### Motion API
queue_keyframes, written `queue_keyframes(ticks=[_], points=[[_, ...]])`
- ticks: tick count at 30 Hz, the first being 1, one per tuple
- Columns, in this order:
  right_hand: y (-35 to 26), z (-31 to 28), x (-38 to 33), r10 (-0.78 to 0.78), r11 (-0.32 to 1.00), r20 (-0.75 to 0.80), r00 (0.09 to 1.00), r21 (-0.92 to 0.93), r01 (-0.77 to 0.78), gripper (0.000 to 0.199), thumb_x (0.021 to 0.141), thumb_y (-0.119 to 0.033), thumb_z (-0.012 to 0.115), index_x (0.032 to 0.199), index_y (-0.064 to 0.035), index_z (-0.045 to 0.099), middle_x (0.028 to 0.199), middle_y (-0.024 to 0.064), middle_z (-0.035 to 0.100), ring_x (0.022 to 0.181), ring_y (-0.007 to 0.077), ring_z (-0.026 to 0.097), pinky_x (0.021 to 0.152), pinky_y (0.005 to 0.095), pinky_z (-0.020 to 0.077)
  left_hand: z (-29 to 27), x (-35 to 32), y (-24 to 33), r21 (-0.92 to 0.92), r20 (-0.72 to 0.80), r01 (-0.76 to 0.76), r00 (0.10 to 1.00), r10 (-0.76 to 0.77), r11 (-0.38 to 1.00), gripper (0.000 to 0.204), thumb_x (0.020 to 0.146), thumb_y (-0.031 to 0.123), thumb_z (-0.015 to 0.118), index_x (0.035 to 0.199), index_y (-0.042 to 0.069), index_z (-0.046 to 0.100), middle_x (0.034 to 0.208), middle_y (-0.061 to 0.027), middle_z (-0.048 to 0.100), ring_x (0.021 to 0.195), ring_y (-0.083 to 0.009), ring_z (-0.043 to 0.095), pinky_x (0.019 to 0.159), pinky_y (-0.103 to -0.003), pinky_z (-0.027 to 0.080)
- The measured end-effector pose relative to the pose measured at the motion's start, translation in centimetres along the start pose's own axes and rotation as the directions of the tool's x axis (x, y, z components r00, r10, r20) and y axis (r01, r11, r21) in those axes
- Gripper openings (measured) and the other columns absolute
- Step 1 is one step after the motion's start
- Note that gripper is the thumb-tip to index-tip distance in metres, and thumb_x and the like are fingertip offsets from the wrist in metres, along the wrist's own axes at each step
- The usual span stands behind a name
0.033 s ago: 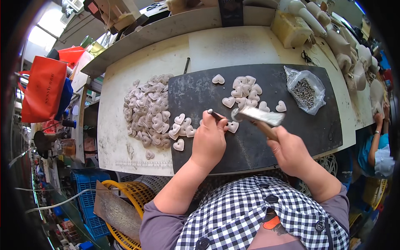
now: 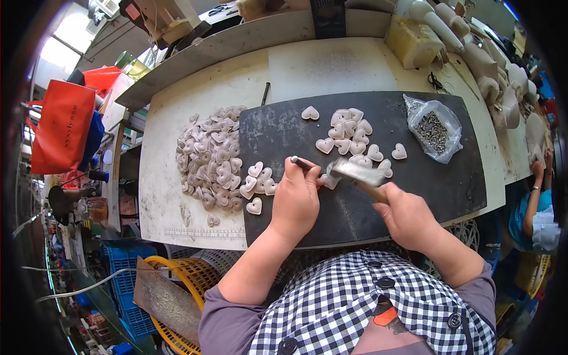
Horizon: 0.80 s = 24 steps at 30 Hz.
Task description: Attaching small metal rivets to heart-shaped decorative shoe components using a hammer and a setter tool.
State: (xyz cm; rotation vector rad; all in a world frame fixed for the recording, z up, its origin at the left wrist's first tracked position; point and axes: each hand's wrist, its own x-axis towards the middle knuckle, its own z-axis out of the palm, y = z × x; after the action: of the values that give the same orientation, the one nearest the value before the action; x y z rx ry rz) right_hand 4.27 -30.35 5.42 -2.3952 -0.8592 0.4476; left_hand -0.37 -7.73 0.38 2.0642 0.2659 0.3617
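The left hand point(image 2: 296, 198) pinched a metal punch point(image 2: 300, 163) on a heart piece point(image 2: 329, 181); the right hand point(image 2: 408, 214), at three o'clock, gripped a hammer point(image 2: 357, 173). A glancing blow could strike fingers.

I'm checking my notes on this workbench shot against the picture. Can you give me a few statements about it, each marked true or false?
1. The right hand grips a hammer. True.
2. The left hand holds a thin metal rod. True.
3. The heart-shaped pieces are bright red. False: they are pale, whitish pink.
4. The dark mat lies on the floor. False: it lies on the white table.
5. A clear plastic bag of small dark bits lies on the mat. True.
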Motion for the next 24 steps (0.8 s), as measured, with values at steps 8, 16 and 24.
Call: queue_keyframes(ticks=[8, 16, 24], points=[[3.7, 1.7, 0.6, 0.154, 0.766, 0.0, 0.988, 0.632, -0.12, 0.023, 0.102, -0.024, 0.052, 0.1, -0.0008, 0.052, 0.069, 0.0052, 0.055, 0.056, 0.0165, 0.054, 0.054, 0.0305, 0.0437, 1.1, 0.0, 1.4, 0.386, 0.047, -0.273, 0.96, 0.277, 0.881, 0.012, 0.086, 0.013, 0.064, 0.096, 0.007, 0.062, 0.096, -0.0113, 0.053, 0.091, -0.0308, 0.054, 0.079, -0.041, 0.046], [5.2, 2.2, 0.2, 0.163, 0.416, 0.005, 0.987, 0.907, -0.073, 0.026, 0.106, -0.028, 0.045, 0.103, -0.0033, 0.051, 0.065, -0.0017, 0.044, 0.05, 0.0043, 0.038, 0.047, 0.0193, 0.0341, -0.7, 4.1, 0.5, 0.569, -0.041, -0.179, 0.969, 0.245, 0.803, 0.02, 0.082, 0.016, 0.072, 0.1, 0.008, 0.068, 0.096, -0.0111, 0.057, 0.093, -0.0308, 0.057, 0.079, -0.041, 0.049], [5.1, 2.3, 0.4, 0.134, 0.442, 0.003, 0.991, 0.895, -0.062, 0.024, 0.106, -0.027, 0.044, 0.103, -0.0035, 0.05, 0.066, -0.0027, 0.043, 0.051, 0.0034, 0.038, 0.047, 0.0183, 0.0342, -0.1, 0.9, 0.8, 0.464, 0.195, -0.192, 0.974, 0.111, 0.865, 0.024, 0.081, 0.016, 0.074, 0.102, 0.006, 0.066, 0.094, -0.0121, 0.056, 0.094, -0.0315, 0.056, 0.082, -0.041, 0.048]])
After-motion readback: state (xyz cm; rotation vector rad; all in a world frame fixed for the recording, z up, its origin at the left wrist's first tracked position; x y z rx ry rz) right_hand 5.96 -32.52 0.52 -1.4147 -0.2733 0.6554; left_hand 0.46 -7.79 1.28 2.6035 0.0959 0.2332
